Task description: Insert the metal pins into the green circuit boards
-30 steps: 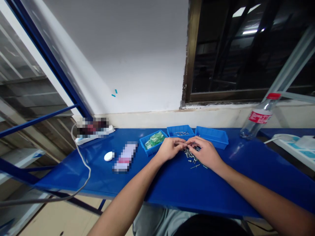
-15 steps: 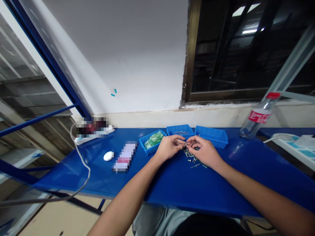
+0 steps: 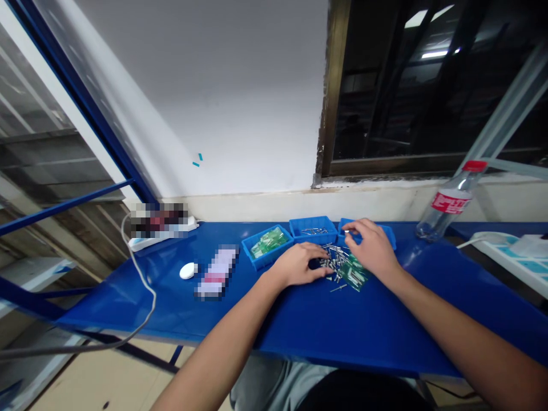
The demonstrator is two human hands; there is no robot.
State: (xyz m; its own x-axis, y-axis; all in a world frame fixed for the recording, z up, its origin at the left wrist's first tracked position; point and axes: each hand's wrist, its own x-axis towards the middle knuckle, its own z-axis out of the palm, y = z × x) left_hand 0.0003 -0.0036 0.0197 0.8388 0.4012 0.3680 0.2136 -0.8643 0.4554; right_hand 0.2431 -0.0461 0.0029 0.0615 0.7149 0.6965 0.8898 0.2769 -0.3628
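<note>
My left hand [image 3: 302, 264] rests over the near-left side of a loose pile of small metal fasteners [image 3: 338, 256], which look like screws and rivets. Its thumb and fingers are apart around the pile's edge, and I make out nothing held. My right hand [image 3: 373, 246] is raised above the front of the right blue bin [image 3: 390, 238], thumb and index finger pinched on a small light piece [image 3: 346, 232] too small to name. Below that hand, green-and-clear small packets [image 3: 354, 274] lie beside the fasteners. One long thin fastener [image 3: 338, 288] lies apart, nearest me.
A left blue bin [image 3: 257, 264] holds green packets; a middle blue bin [image 3: 295, 233] holds thin metal pieces. Leftward are a blurred-out flat item [image 3: 217, 271], a white round object [image 3: 187, 271] and a cable [image 3: 154, 302]. A bottle [image 3: 449, 202] and power strip [image 3: 522, 262] stand right.
My hands were together over the pile and have parted. The right moved right and up to the right bin; the left lowered and opened over the fasteners, uncovering the packets.
</note>
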